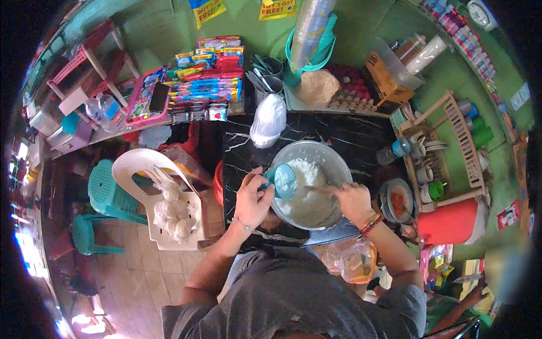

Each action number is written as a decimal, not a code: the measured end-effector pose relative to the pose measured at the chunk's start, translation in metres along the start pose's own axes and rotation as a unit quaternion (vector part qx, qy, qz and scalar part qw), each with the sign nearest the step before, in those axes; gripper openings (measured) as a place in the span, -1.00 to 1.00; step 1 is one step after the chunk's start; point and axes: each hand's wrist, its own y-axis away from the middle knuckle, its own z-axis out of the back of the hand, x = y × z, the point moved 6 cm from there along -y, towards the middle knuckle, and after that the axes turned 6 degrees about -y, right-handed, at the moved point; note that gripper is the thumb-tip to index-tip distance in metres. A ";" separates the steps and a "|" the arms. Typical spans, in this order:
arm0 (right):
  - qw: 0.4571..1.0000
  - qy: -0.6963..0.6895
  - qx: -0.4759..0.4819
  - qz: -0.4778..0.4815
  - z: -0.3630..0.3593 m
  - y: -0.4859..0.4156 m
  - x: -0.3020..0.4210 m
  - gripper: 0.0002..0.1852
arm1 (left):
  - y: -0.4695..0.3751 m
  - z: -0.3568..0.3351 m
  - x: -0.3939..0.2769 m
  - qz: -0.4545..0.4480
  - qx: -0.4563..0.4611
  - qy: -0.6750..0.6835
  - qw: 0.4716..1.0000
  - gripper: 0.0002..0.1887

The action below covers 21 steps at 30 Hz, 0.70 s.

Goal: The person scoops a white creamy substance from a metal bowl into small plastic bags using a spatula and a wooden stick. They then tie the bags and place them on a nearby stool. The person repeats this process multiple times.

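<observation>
My left hand grips the handle of a teal plastic cup, tilted over the left side of a large metal mixing bowl; white powder shows in the cup. With my right hand I hold a brown spatula or spoon, whose far end reaches into the bowl. Inside lies a pale wet mixture with heaps of white powder at the back and left. A knotted white plastic bag stands on the black marbled table behind the bowl.
Right of the bowl are a dish of red food, a plastic bottle and a dish rack. A white chair bearing plastic bags stands left. Sachets and a teal bucket sit behind. Part of another person shows at lower right.
</observation>
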 end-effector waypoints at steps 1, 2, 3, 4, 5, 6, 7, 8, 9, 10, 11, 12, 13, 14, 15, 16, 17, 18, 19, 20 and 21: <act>1.000 0.006 -0.009 0.010 0.006 0.002 -0.001 -0.72 | 0.000 0.000 -0.004 -0.005 0.008 -0.015 1.000 -0.86; 0.999 -0.044 -0.016 0.005 0.011 0.010 -0.001 -0.67 | 0.001 0.001 -0.009 -0.009 0.017 -0.029 0.999 -0.85; 0.997 -0.064 -0.040 0.022 0.024 0.011 -0.002 -0.65 | 0.000 0.004 -0.013 -0.014 0.019 -0.048 0.999 -0.84; 0.994 -0.085 -0.063 0.040 0.041 0.013 -0.005 -0.63 | -0.004 0.004 -0.014 -0.052 0.009 -0.082 0.995 -0.85; 0.989 -0.107 -0.085 0.057 0.059 0.015 -0.005 -0.61 | -0.009 0.001 -0.009 -0.089 0.001 -0.117 0.989 -0.85; 0.985 -0.087 -0.127 0.082 0.082 0.017 -0.002 -0.59 | -0.015 0.001 -0.010 -0.126 -0.003 -0.154 0.980 -0.85; 0.980 -0.076 -0.137 0.121 0.092 0.017 0.002 -0.59 | -0.024 -0.004 -0.008 -0.095 0.045 -0.149 0.983 -0.83; 0.974 -0.064 -0.148 0.158 0.101 0.016 0.005 -0.59 | -0.035 -0.009 -0.008 -0.063 0.093 -0.143 0.983 -0.81; 0.967 -0.051 -0.161 0.190 0.105 0.014 0.006 -0.59 | -0.043 -0.014 -0.008 -0.034 0.144 -0.137 0.979 -0.79; 0.954 -0.015 -0.189 0.231 0.106 0.013 0.010 -0.58 | -0.049 -0.020 -0.010 -0.003 0.187 -0.126 0.974 -0.78; 0.948 -0.003 -0.205 0.243 0.105 0.009 0.014 -0.55 | -0.054 -0.026 -0.014 0.028 0.230 -0.114 0.966 -0.77; 0.942 0.009 -0.217 0.257 0.101 0.003 0.018 -0.52 | -0.053 -0.033 -0.015 0.063 0.270 -0.101 0.956 -0.75; 0.937 0.025 -0.225 0.265 0.098 0.002 0.019 -0.49 | -0.055 -0.038 -0.025 0.050 0.267 -0.117 0.955 -0.75; 0.940 0.038 -0.208 0.267 0.092 0.000 0.017 -0.56 | -0.057 -0.040 -0.038 0.036 0.262 -0.134 0.955 -0.74; 0.948 0.036 -0.206 0.239 0.086 -0.001 0.013 -0.55 | -0.058 -0.042 -0.045 0.024 0.254 -0.151 0.955 -0.74; 0.955 0.033 -0.204 0.212 0.079 -0.002 0.008 -0.54 | -0.062 -0.044 -0.047 -0.037 0.232 -0.157 0.959 -0.77; 0.961 0.031 -0.203 0.185 0.073 -0.002 0.003 -0.53 | -0.059 -0.047 -0.053 -0.067 0.224 -0.143 0.962 -0.79; 0.962 -0.015 -0.210 0.173 0.070 0.000 -0.002 -0.49 | -0.054 -0.051 -0.058 -0.095 0.215 -0.125 0.964 -0.80; 0.973 -0.069 -0.181 0.128 0.063 0.001 -0.008 -0.50 | -0.050 -0.053 -0.065 -0.123 0.205 -0.106 0.965 -0.81; 0.977 -0.124 -0.151 0.083 0.054 0.005 -0.011 -0.52 | -0.049 -0.056 -0.071 -0.116 0.201 -0.110 0.966 -0.84; 0.976 -0.179 -0.120 0.042 0.045 0.008 -0.013 -0.53 | -0.046 -0.058 -0.071 -0.146 0.183 -0.101 0.967 -0.85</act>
